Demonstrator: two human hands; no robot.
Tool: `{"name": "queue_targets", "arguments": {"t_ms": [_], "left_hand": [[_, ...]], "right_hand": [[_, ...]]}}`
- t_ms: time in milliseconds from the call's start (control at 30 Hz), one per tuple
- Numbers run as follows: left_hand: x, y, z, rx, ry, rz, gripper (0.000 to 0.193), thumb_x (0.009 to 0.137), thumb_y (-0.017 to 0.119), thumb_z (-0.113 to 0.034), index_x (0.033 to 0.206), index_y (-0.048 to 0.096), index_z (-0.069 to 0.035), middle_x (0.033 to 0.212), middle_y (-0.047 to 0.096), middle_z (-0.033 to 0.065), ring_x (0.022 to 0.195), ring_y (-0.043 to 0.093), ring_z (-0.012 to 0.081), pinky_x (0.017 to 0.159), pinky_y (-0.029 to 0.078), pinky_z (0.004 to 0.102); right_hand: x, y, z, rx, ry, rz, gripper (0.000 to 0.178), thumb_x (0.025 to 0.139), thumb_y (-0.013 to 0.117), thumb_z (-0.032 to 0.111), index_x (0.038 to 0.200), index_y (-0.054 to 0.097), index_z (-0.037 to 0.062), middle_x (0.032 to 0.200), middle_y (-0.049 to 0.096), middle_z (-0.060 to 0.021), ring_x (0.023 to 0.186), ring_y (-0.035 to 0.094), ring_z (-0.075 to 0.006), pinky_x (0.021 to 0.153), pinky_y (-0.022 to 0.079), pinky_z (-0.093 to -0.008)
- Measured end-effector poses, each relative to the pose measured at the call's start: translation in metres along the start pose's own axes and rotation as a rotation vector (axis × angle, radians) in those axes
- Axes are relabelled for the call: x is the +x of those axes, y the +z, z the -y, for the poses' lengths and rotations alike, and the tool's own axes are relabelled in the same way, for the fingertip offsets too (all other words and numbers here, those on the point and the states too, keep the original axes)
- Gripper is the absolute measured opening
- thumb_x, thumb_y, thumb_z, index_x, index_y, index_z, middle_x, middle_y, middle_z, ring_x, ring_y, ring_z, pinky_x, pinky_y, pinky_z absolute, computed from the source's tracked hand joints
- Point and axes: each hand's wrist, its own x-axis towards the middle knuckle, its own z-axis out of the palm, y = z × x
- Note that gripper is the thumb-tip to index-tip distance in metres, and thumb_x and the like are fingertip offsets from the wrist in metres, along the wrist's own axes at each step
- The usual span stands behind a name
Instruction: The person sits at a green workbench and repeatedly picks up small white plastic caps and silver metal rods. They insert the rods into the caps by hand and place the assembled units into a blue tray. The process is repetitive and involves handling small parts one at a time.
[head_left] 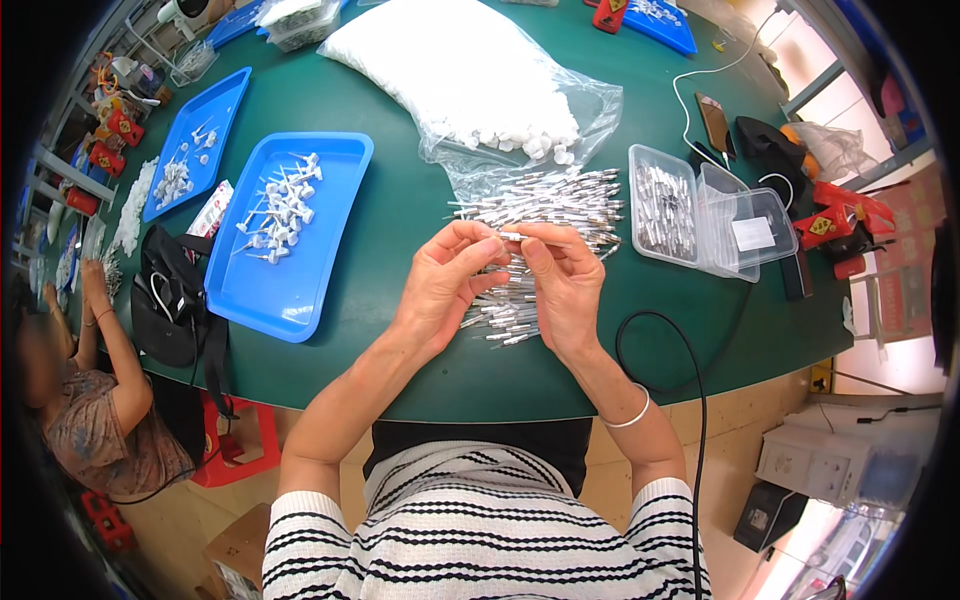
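Observation:
My left hand (437, 285) and my right hand (568, 292) meet over the table, fingertips pinched together. Between them is a small white-and-silver piece (513, 237), mostly covered by the fingers. Both hands appear to grip it; its exact kind is too small to tell. Right behind and below the hands spreads a loose pile of thin silver-and-white rods (545, 200). Beyond that, a clear plastic bag (590, 100) lies with its mouth toward me, spilling small white caps (535, 145). On my left, a blue tray (345, 215) holds several rods with white caps on them.
To the right stands a clear box (645, 252) of rods, its lid (775, 258) beside it. A second blue tray (235, 100), a black bag (165, 335) and a co-worker (100, 410) are at the left. A black cable (703, 450) runs past my right forearm. A phone (715, 125) lies far right.

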Motion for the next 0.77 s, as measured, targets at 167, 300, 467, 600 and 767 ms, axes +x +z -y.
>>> {"name": "queue_targets", "arguments": {"t_ms": [167, 300, 467, 600, 767], "left_hand": [[0.000, -0.001, 0.001, -0.036, -0.013, 0.010, 0.006, 0.089, 0.063, -0.009, 0.094, 0.060, -0.007, 0.092, 0.064, 0.0027, 0.087, 0.062, 0.0106, 0.078, 0.054, 0.0284], [-0.001, 0.002, 0.001, -0.093, -0.041, -0.006, 0.006, 0.089, 0.062, -0.010, 0.094, 0.059, -0.008, 0.095, 0.065, 0.0050, 0.089, 0.063, 0.0125, 0.079, 0.054, 0.0290], [-0.002, 0.000, 0.003, -0.139, -0.058, -0.002, 0.007, 0.089, 0.062, -0.011, 0.094, 0.059, -0.008, 0.097, 0.066, 0.0078, 0.090, 0.063, 0.0135, 0.080, 0.054, 0.0291], [0.000, -0.004, 0.000, -0.123, -0.063, -0.002, 0.015, 0.089, 0.062, -0.012, 0.103, 0.060, -0.005, 0.099, 0.066, 0.0087, 0.091, 0.064, 0.0147, 0.080, 0.055, 0.0284], [0.003, -0.009, -0.007, -0.025, -0.056, -0.015, 0.030, 0.090, 0.064, -0.016, 0.116, 0.058, -0.003, 0.109, 0.065, 0.0121, 0.102, 0.064, 0.0188, 0.080, 0.055, 0.0264]], "right_hand": [[0.000, 0.001, 0.001, 0.019, 0.031, -0.018, 0.014, 0.090, 0.063, 0.005, 0.103, 0.065, 0.0007, 0.100, 0.067, -0.0092, 0.090, 0.062, -0.0123, 0.081, 0.050, -0.0244], [-0.001, 0.001, 0.001, 0.032, 0.043, -0.037, 0.014, 0.090, 0.063, 0.006, 0.103, 0.065, 0.0007, 0.100, 0.067, -0.0095, 0.089, 0.063, -0.0124, 0.080, 0.050, -0.0245], [0.000, 0.001, 0.002, 0.020, 0.006, -0.036, 0.015, 0.090, 0.063, 0.005, 0.103, 0.065, -0.0005, 0.099, 0.067, -0.0099, 0.088, 0.063, -0.0128, 0.080, 0.051, -0.0247], [0.002, -0.002, 0.009, -0.105, -0.072, -0.046, 0.015, 0.090, 0.063, 0.005, 0.103, 0.064, -0.0015, 0.099, 0.067, -0.0103, 0.086, 0.064, -0.0133, 0.078, 0.051, -0.0245], [0.004, -0.005, 0.018, -0.203, -0.192, 0.010, 0.016, 0.091, 0.061, 0.004, 0.106, 0.062, -0.0017, 0.100, 0.066, -0.0108, 0.085, 0.064, -0.0144, 0.077, 0.051, -0.0248]]}}
